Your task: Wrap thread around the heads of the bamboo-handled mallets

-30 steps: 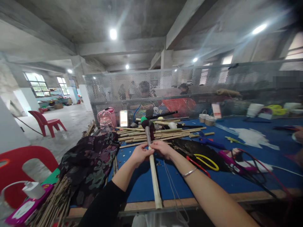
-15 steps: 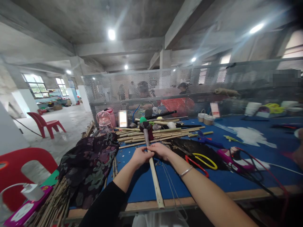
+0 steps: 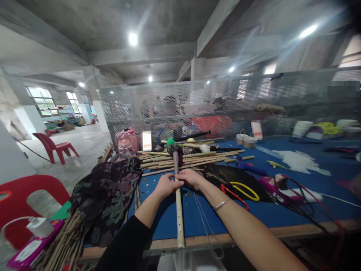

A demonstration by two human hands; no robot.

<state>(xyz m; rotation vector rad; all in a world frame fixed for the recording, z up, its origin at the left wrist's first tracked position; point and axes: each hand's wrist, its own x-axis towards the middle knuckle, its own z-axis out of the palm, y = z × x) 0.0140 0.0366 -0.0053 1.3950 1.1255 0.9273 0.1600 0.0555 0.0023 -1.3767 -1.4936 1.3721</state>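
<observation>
A pale bamboo pipe with a row of small holes points toward me over the table's front edge. My left hand pinches it near its far part, where a grey-brown wrapped section begins. Right beside, my right hand has its fingertips closed on the same spot. The wrapped section leads up to a dark bulb with a green top. Thin strings hang below my right hand, over the table edge.
Bamboo sticks lie behind the hands. Scissors with red and yellow handles rest at right, near a magenta power strip. Dark patterned cloth covers the left. A perforated metal screen stands behind.
The pipe's near end has swung left and the pipe has turned, so its row of holes now shows. Both hands keep nearly the same place and grip.
</observation>
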